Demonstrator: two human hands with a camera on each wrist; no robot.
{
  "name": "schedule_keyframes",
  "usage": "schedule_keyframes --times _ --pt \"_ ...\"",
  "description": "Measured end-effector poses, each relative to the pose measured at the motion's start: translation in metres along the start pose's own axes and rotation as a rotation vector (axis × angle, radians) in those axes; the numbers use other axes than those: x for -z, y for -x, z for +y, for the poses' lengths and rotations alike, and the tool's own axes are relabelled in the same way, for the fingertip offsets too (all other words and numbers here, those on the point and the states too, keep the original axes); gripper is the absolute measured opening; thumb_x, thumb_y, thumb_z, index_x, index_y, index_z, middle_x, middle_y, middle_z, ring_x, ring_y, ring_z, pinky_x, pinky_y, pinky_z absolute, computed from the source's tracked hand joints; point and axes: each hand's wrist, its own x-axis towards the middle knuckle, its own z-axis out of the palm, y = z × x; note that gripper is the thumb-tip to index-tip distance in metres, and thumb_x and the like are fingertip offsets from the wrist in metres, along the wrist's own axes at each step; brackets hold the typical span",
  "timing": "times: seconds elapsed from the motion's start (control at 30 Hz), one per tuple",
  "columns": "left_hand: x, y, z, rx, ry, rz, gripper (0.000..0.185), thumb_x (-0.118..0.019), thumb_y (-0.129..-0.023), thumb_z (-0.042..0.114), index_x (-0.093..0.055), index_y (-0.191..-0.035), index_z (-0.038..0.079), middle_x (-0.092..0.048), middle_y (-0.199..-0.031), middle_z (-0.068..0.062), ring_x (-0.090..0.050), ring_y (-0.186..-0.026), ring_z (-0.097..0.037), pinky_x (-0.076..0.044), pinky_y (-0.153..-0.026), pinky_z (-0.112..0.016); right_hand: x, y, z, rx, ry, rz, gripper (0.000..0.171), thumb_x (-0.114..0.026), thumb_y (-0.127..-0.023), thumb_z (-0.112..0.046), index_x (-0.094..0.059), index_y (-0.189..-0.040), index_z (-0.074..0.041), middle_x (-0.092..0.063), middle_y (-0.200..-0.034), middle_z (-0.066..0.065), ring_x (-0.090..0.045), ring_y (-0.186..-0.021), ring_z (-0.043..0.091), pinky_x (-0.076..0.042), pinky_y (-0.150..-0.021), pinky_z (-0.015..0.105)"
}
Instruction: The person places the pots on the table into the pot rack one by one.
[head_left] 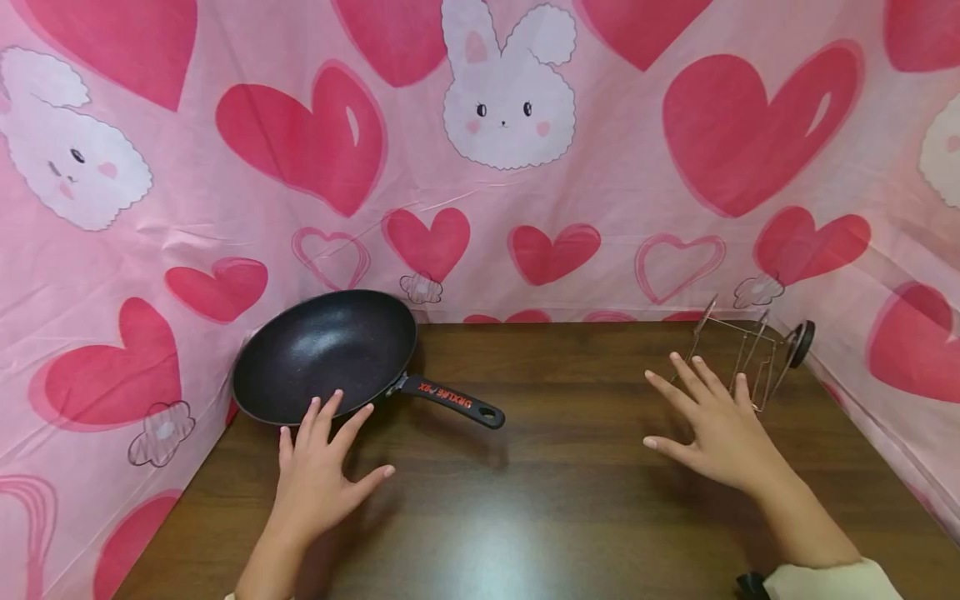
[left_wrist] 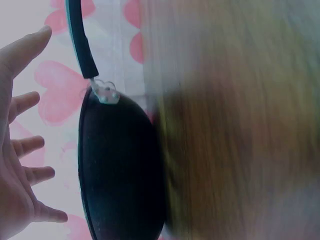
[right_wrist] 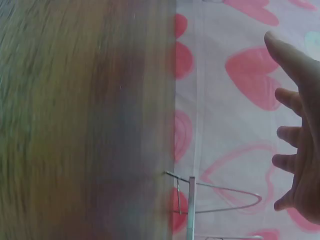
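Note:
A black frying pan (head_left: 322, 354) sits at the table's back left, its long black handle (head_left: 453, 402) with red lettering pointing right. My left hand (head_left: 318, 475) is spread in front of the pan, fingers straight and holding nothing. The left wrist view shows the pan's dark outer side (left_wrist: 120, 170) apart from the fingers. At the back right stands a thin metal wire rack (head_left: 750, 358) with a round black part (head_left: 802, 344) at its right end. My right hand (head_left: 720, 429), also spread and holding nothing, hovers before the rack and hides part of it.
The brown wooden table (head_left: 525, 500) meets a pink cloth (head_left: 487, 192) with hearts and rabbits, which hangs along the back and both sides. A small dark object (head_left: 750, 586) shows beside the right sleeve at the bottom edge.

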Motion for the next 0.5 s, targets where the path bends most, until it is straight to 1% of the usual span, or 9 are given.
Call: schedule_keyframes --times 0.2,0.3,0.43,0.5 --pt "-0.004 -0.002 0.01 -0.025 0.084 0.052 0.075 -0.083 -0.067 0.05 -0.058 -0.132 0.022 -0.045 -0.143 -0.016 -0.036 -0.132 -0.043 -0.022 -0.099 -0.075 -0.004 -0.007 -0.006 0.067 -0.062 0.066 0.084 -0.077 -0.076 -0.053 -0.044 -0.147 -0.024 -0.027 -0.158 0.011 -0.027 -0.141 0.04 -0.004 -0.11 0.069" --pt "-0.007 -0.003 0.015 -0.031 0.13 0.083 0.072 -0.085 -0.066 0.045 -0.061 -0.128 0.018 -0.049 -0.137 -0.016 -0.042 -0.126 -0.041 -0.028 -0.097 -0.071 -0.006 -0.012 -0.01 0.105 -0.09 0.092 0.081 -0.079 -0.075 -0.051 -0.049 -0.143 -0.021 -0.032 -0.156 0.012 -0.032 -0.138 0.042 -0.008 -0.11 0.068" --pt "-0.012 -0.004 0.021 -0.006 0.212 0.103 0.067 -0.088 -0.066 0.039 -0.065 -0.124 0.015 -0.054 -0.129 -0.014 -0.047 -0.118 -0.036 -0.034 -0.091 -0.065 -0.01 -0.017 -0.015 0.141 -0.111 0.11 0.077 -0.08 -0.073 -0.05 -0.054 -0.138 -0.018 -0.038 -0.151 0.013 -0.038 -0.133 0.044 -0.015 -0.11 0.066" --pt "-0.015 -0.005 0.024 0.009 0.26 0.109 0.063 -0.089 -0.066 0.035 -0.066 -0.121 0.013 -0.056 -0.125 -0.012 -0.049 -0.115 -0.034 -0.036 -0.09 -0.062 -0.013 -0.02 -0.018 0.154 -0.12 0.12 0.075 -0.081 -0.073 -0.048 -0.056 -0.136 -0.017 -0.041 -0.149 0.013 -0.04 -0.131 0.044 -0.019 -0.108 0.066"
